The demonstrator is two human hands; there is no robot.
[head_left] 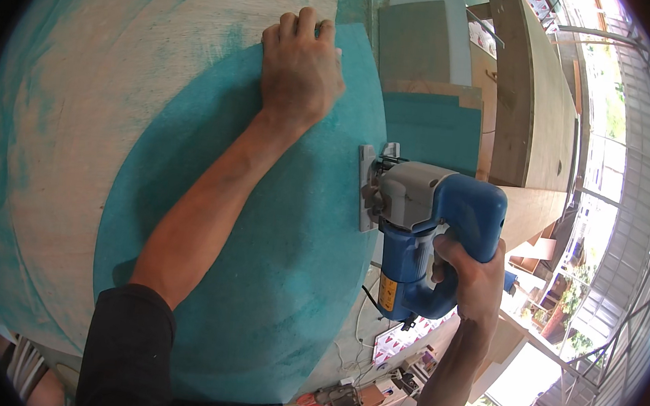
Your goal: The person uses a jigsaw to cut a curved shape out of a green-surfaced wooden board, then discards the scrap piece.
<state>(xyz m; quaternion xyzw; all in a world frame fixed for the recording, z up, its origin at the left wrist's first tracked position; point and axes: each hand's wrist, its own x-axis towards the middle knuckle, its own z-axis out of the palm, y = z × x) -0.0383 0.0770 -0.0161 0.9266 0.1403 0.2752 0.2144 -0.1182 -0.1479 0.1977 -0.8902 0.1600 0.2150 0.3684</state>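
A: Where the teal panel lies on the paler plywood sheet, what does my left hand do?

B: I see it pressed flat on the panel's far edge, palm down, fingers curled over the rim; it grips nothing, only bears down.

A: And my right hand?

B: It is clenched around the rear handle of the blue and grey jigsaw. The saw's metal base plate rests against the right edge of the teal panel, the body hanging out past that edge.

A: Where does the panel sit overall?

B: It fills the centre of the head view, atop the plywood sheet, my left forearm crossing it. Beyond stand stacked boards; whether the blade touches the panel, I cannot tell.
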